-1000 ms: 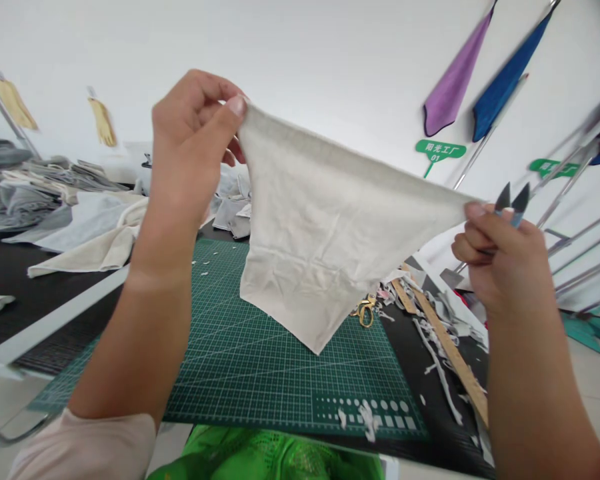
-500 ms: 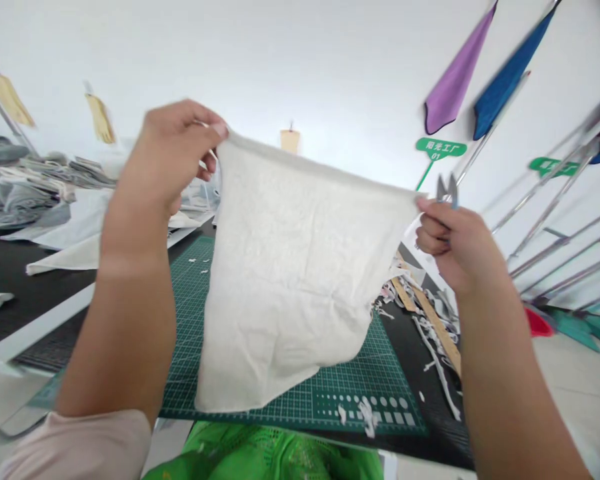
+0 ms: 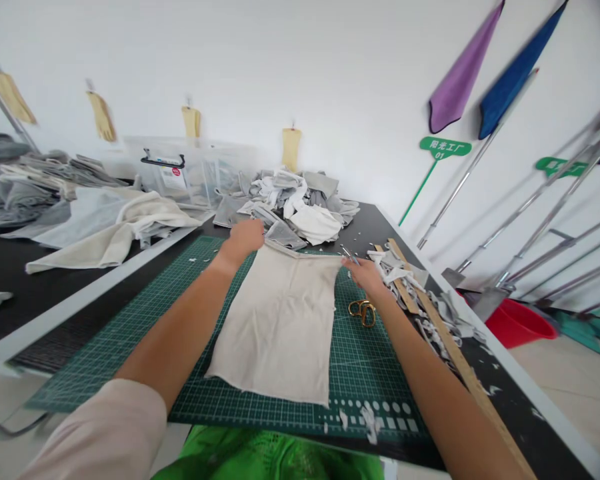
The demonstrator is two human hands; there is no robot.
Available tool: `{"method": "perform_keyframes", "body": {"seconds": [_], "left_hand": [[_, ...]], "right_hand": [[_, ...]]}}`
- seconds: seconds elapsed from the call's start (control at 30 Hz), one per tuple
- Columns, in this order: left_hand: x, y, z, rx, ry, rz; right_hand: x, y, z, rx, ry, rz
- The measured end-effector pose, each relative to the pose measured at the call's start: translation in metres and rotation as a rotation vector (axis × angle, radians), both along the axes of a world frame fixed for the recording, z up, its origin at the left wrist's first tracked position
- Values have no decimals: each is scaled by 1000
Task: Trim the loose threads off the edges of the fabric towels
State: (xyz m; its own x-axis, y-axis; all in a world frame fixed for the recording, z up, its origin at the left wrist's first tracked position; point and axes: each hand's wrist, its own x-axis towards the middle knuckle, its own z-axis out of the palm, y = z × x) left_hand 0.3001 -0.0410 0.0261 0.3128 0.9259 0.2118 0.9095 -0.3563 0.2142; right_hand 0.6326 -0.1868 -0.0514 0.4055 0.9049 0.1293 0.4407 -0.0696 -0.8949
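Left hand (image 3: 247, 239) and right hand (image 3: 363, 275) rested on one flat cloth, with fabric heaped beyond

Both hands were down at the top edge of a cream cloth panel (image 3: 277, 327), which lay flat near the middle of a green cutting mat (image 3: 375, 380). The left hand sat at the panel's top left corner and the right at its top right, fingers extended. Neither showed whether it pinched the cloth or only rested on it. Tips of small snips (image 3: 347, 252) showed just past the right fingers, though whether they were held could not be told. Gold-handled scissors (image 3: 363, 312) lay on the mat just below the right hand, not touching it.

So far, it seemed, one panel was spread out, while offcut strips (image 3: 400, 270) had gathered along the desk's right edge. A heap of grey and white fabric (image 3: 295, 200) stood at the far edge.

Counted: one panel on the mat, one pair of scissors, one pair of snips, one long wooden ruler (image 3: 455, 350) along the right edge, and one clear plastic box (image 3: 190, 177) beyond the far edge.
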Motion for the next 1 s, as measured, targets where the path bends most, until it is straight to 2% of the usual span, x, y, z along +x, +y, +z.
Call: {"method": "perform_keyframes", "body": {"seconds": [0.07,0.2,0.27,0.33,0.47,0.67,0.83,1.0], "left_hand": [[26,-6,-16,62,-72,-141],[81,-22,-48,-45,-312,-546],[104,-30,-61,-5,-335,-655],[122,-38,-71,54,-299,-709],[141,-47,-79,126,-231,-714],[148,-54,-77,217,-271,-692],[153,-55,-83,91,-375,-648],[161,-50,-89,-80,-583,-617]], "right_hand": [[2,4,-13,10,-55,13],[4,5,-25,70,-133,42],[4,4,-26,102,-161,45],[3,1,-26,124,-197,43],[2,-2,-26,141,-250,53],[1,-3,-25,144,-283,83],[1,-5,-22,124,-240,57],[0,-6,-23,121,-140,-13]]}}
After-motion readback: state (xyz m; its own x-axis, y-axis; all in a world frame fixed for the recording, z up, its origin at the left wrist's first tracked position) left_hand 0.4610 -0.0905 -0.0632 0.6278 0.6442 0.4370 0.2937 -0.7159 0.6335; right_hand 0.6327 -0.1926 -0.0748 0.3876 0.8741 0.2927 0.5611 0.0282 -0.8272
